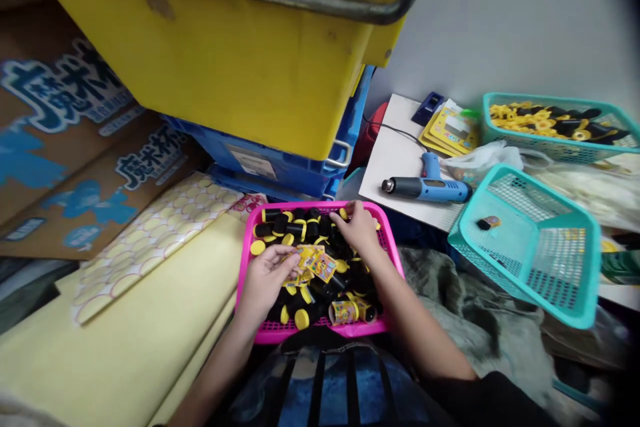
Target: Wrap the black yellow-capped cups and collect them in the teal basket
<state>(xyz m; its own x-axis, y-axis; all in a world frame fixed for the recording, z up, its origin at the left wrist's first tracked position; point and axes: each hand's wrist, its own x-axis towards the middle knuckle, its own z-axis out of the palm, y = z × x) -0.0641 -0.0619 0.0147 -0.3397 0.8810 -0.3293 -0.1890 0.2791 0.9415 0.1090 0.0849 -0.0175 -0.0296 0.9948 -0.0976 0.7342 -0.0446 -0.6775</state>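
Observation:
A pink basket (243, 280) sits in front of me, filled with small black containers (296, 229) with yellow caps. Over its middle, my left hand (270, 273) pinches a bunch of yellow printed label sleeves (320, 264) between thumb and fingers. My right hand (359, 227) reaches into the back right of the basket, its thumb and fingers closed around a yellow-capped container (343, 213). Most of that container is hidden by the hand and its neighbours. Near the basket's front edge lies a container with a printed sleeve (345, 311) around it.
Yellow and blue crates (240, 67) tower behind the basket. Printed cartons (75, 127) and yellow sheets (200, 267) lie left. A blue heat gun (430, 188) rests on a white table (383, 160) at right, beside a teal basket (590, 247) and another one (560, 148) with yellow and black parts.

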